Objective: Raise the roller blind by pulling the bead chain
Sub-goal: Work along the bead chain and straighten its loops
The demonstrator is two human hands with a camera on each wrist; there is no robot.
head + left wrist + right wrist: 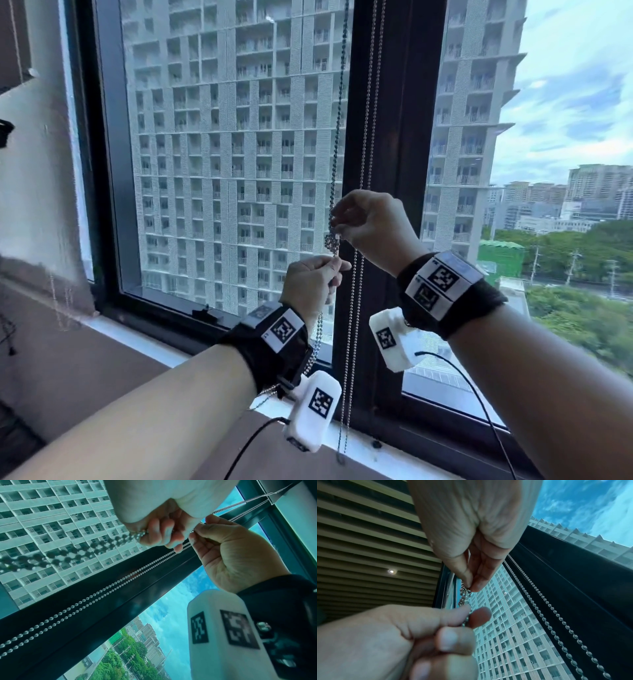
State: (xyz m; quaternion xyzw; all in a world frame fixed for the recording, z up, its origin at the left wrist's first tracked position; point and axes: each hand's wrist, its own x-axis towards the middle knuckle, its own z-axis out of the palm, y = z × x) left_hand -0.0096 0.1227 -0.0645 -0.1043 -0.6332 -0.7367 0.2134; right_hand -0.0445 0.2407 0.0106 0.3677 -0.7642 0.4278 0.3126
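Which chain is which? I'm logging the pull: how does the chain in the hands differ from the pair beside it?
The held bead chain is knotted between the right hand and left hand; the free chain pair hangs untouched, unknotted, against the window frame. Both are metal beads.

— What is the bead chain (pixel 337 113) made of, by the look of it?
— Small round metal beads, silvery and glossy; they glint in the tangled knot (pixel 333 242). The second chain (pixel 366 137) against the window frame (pixel 397 137) looks the same, only paler.
— And the frame?
— Dark, smooth, with a dull sheen, probably painted metal. The pane (pixel 222 137) is clear glass.
— The wrist gear?
— Matt black cloth bands (pixel 270 346), and white plastic housings (pixel 313 409), smooth and slightly satin, carrying printed black-and-white markers. The sill (pixel 137 339) is white and smooth; the ceiling (pixel 368 540) is ribbed in matt slats.
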